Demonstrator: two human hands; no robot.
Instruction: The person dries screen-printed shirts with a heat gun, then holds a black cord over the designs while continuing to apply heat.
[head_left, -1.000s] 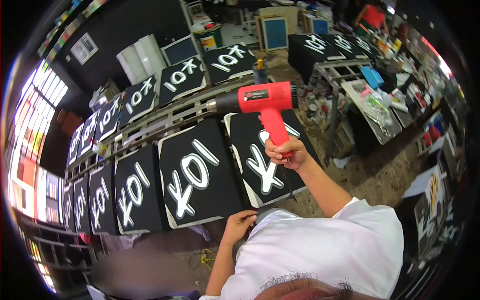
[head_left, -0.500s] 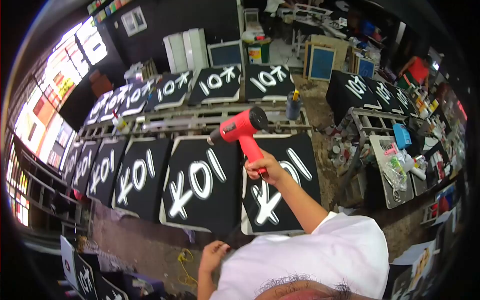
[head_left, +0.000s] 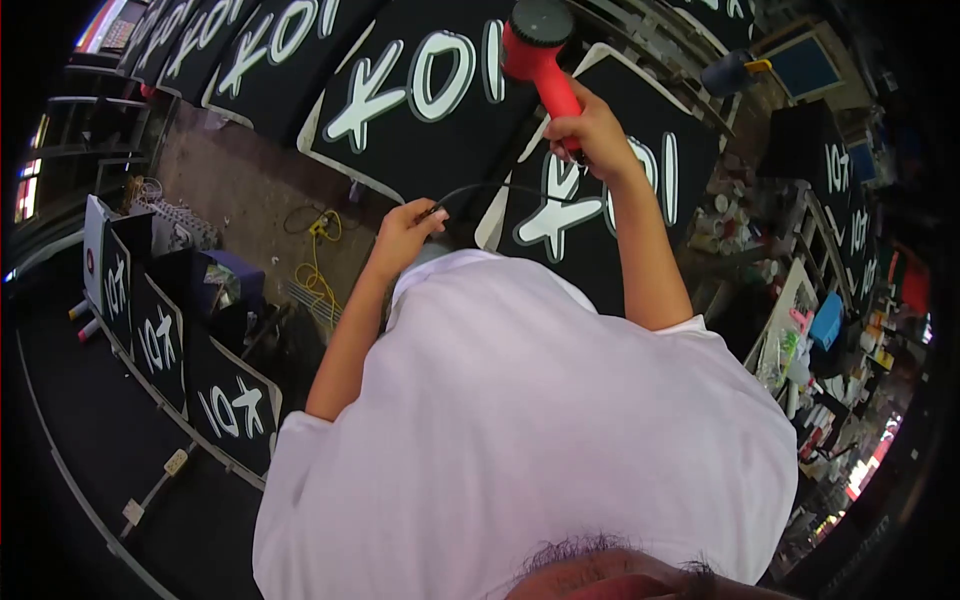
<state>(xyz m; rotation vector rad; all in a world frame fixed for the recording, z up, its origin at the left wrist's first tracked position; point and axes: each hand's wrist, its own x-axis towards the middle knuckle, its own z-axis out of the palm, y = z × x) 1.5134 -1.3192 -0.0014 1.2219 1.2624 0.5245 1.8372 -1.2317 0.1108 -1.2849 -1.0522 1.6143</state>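
Observation:
My right hand (head_left: 598, 138) is wrapped around the handle of a red heat gun (head_left: 552, 82) with a black rear cap. The gun is raised over black fabric panels on boards with white lettering; one panel (head_left: 690, 110) lies beneath my right forearm and another panel (head_left: 400, 150) is to its left. My left hand (head_left: 402, 238), in front of my waist, pinches a thin black cord (head_left: 480, 186). The cord arcs rightward toward the gun's handle. The gun's nozzle is hidden behind its body.
More lettered panels (head_left: 280, 45) line up at the upper left, and others (head_left: 155, 335) stand along the lower left. A yellow cord (head_left: 318, 275) lies on the floor. Clutter and a blue box (head_left: 826, 320) crowd the right side. A dark container (head_left: 728, 72) is at upper right.
The view has tilted down and turned toward my body. My left hand now shows with the black cord in its fingers. My right hand still grips the heat gun, now seen from its rear.

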